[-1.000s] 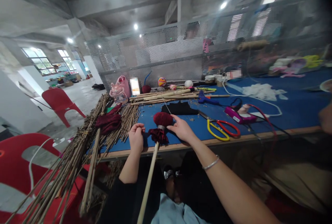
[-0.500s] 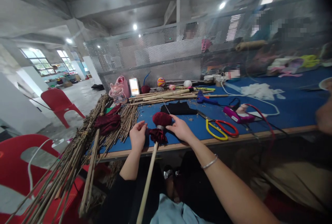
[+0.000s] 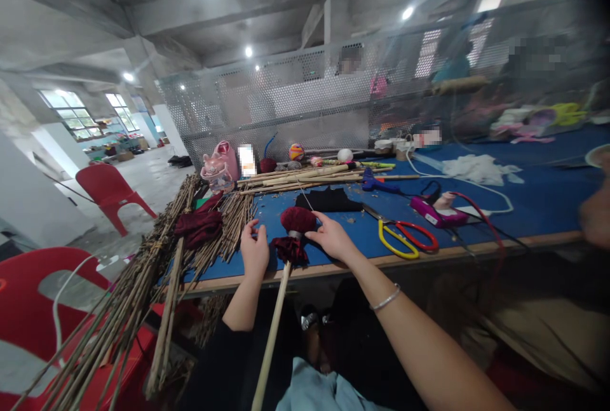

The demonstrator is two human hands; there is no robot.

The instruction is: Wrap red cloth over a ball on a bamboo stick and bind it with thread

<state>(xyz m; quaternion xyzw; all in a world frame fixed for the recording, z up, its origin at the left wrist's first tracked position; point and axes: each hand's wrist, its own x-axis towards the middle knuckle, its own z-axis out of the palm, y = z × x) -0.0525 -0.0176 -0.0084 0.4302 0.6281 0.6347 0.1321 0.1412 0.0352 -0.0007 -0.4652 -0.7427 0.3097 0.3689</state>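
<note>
A pale wooden stick (image 3: 272, 335) rises from my lap across the table edge, its top wrapped in dark red cloth. The cloth forms a round head (image 3: 298, 219), a grey band (image 3: 295, 234) gathers it beneath, and a ruffled end (image 3: 290, 250) flares below. My right hand (image 3: 331, 236) has thumb and forefinger closed against the right side of the head. A thin pale strand (image 3: 305, 194) runs to its forefinger tip. My left hand (image 3: 255, 247) is just left of the ruffle, fingers loosely curled and apart, nothing visible in them.
Right of my hands lie scissors (image 3: 399, 238) with yellow and red handles, a blue glue gun (image 3: 379, 183) and a purple device (image 3: 438, 211). Black cloth (image 3: 328, 199) and sticks (image 3: 305, 176) lie behind. Bundled twigs (image 3: 138, 277) overhang at left. Another person's hand (image 3: 595, 214) shows far right.
My left hand has shifted very slightly right, its fingers a little differently curled. My right hand and the cloth-headed stick stay almost the same.
</note>
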